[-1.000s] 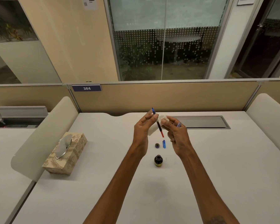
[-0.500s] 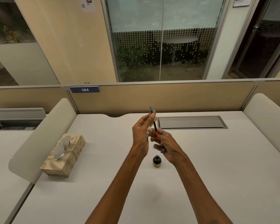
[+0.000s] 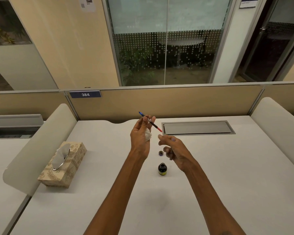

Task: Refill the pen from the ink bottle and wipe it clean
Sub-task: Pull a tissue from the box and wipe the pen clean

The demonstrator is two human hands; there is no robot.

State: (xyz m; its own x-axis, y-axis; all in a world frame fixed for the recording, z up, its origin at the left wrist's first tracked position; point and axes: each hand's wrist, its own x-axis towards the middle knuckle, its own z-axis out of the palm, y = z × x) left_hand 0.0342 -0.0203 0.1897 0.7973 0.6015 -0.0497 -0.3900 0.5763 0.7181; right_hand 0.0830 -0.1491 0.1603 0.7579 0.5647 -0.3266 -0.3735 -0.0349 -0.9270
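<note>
My left hand [image 3: 140, 138] has its grip closed on two things at once: the pen refill [image 3: 150, 122] pinched between thumb and fingertips, and a crumpled white tissue [image 3: 148, 135] tucked against the palm just below that pinch. The refill is a slim, dark, rigid rod with a blue tip up and away from the grip on the left and a red end slanting down to the right, so its long axis runs diagonally across the fingers. My right hand [image 3: 174, 148] hangs just below and right of that red end, fingers loosely curled and apart, holding nothing I can make out. It is the nearer hand to the red end, and also to the things on the desk [image 3: 227, 167].

Straight below both grips stands the ink bottle [image 3: 162, 169], small, dark glass, round, its mouth uncapped; its cap [image 3: 161, 153] lies just beyond it. Off to the left sits a patterned cardboard tissue box [image 3: 63, 164], soft sheet poking out.

I judge the wipe is in hand; reassembly should follow.
</note>
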